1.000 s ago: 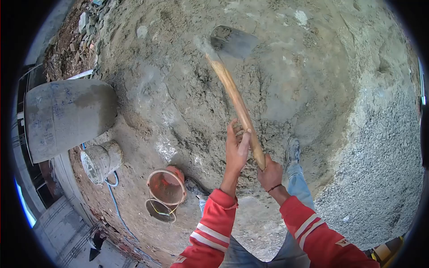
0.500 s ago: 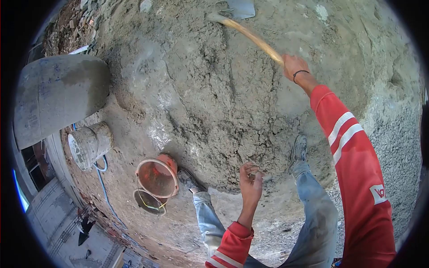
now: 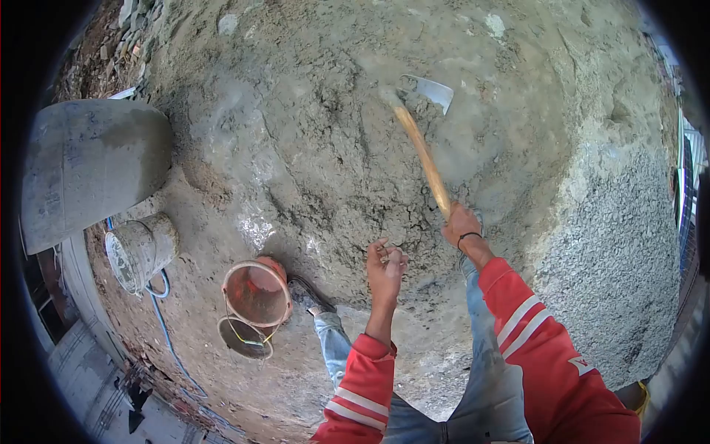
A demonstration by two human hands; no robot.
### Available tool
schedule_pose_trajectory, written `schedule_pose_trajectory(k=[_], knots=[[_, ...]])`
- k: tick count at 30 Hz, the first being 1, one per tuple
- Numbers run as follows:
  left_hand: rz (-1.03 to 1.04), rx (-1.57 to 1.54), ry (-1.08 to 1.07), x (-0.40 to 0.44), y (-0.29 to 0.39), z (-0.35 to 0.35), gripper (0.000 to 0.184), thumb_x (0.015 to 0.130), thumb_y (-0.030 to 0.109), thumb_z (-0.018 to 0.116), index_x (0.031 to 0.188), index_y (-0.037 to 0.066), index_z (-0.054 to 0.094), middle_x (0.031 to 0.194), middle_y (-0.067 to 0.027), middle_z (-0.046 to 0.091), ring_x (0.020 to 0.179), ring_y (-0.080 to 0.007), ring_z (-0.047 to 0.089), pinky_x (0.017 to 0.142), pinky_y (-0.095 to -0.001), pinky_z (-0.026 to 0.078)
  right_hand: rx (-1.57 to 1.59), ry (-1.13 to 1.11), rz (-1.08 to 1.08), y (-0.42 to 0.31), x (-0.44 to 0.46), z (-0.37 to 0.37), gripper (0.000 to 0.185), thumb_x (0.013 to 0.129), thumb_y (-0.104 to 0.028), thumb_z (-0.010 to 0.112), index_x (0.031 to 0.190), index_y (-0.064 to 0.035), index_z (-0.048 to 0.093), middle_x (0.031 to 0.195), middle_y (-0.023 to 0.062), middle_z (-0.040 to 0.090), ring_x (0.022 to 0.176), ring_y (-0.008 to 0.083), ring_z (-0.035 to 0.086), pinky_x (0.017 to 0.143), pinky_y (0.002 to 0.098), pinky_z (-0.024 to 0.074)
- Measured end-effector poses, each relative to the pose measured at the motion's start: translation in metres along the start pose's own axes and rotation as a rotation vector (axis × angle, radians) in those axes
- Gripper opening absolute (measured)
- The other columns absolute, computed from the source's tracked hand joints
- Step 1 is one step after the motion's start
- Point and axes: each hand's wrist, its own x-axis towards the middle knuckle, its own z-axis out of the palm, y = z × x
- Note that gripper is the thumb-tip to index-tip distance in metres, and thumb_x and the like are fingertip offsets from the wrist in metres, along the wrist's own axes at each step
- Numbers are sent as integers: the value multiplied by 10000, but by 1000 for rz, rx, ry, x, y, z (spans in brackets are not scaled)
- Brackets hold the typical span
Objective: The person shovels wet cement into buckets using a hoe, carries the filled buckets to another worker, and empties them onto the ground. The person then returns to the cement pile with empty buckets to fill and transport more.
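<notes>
Hoe blade at the wet mix, one hand on its handle

The right hand (image 3: 462, 224) grips the wooden handle (image 3: 423, 157); the blade (image 3: 431, 92) sits in wet mortar (image 3: 325, 148). The left hand (image 3: 385, 268), fingers curled, holds nothing. Gravel (image 3: 610, 255) borders the right; buckets (image 3: 258, 294) stand beside one boot (image 3: 310, 295).
</notes>
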Motion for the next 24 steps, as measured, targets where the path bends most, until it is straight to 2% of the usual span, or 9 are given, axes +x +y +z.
schedule_pose_trajectory(k=[3,5,8,9,11,13,17,20,24], knots=[[-90,34,-95,24,-13,13,428,888,228,626,1237,75,431,1047,-110,533,833,-189,628,664,-286,516,55,-19,42,-1,-45,25,409,711,-158,697,1067,-5,567,974,239,657,965,391,635,843,470,515],[-387,-56,-213,44,-17,31,447,891,275,595,1262,72,453,1035,-109,556,837,-230,639,716,-332,529,88,-30,8,12,-78,40,404,716,-172,684,1054,11,560,970,242,656,936,413,636,840,468,514],[-589,-242,-362,63,-14,54,397,883,310,613,1164,61,484,961,-99,553,797,-244,624,676,-348,528,204,-77,-3,31,-146,52,362,729,-162,657,1024,22,556,921,252,648,914,436,626,831,480,506],[-588,-243,-365,69,-28,55,397,883,310,613,1164,61,484,961,-99,553,797,-244,624,676,-348,528,240,-92,-8,42,-168,61,345,732,-160,650,1008,24,555,900,258,644,897,443,624,821,489,504],[-535,-469,-378,77,-72,51,315,868,332,644,986,73,509,824,-58,536,699,-200,587,604,-346,511,302,-163,20,59,-223,74,314,729,-153,644,971,21,546,857,268,635,849,455,621,782,505,505],[-650,-238,-88,28,-81,46,230,841,235,686,819,110,495,618,28,445,475,-97,440,429,-272,413,238,-209,68,67,-285,77,301,719,-153,649,953,-3,533,805,251,635,804,450,623,730,515,509],[-588,-136,55,-85,-102,15,190,834,110,665,798,78,481,610,14,458,423,-90,424,383,-259,374,169,-329,149,93,-383,87,259,703,-145,659,921,-48,557,759,221,638,751,427,630,695,509,512],[-475,-95,103,-92,-65,9,183,832,85,656,795,68,478,615,5,474,418,-92,428,379,-262,378,194,-287,104,91,-392,85,277,703,-181,674,929,-78,553,707,194,636,714,420,635,672,514,517],[-53,-74,42,-14,47,18,181,847,92,652,884,42,482,645,6,479,481,-86,465,424,-259,423,286,-147,-99,34,-275,74,255,700,-157,672,921,-92,560,707,182,639,699,407,634,658,487,519]])
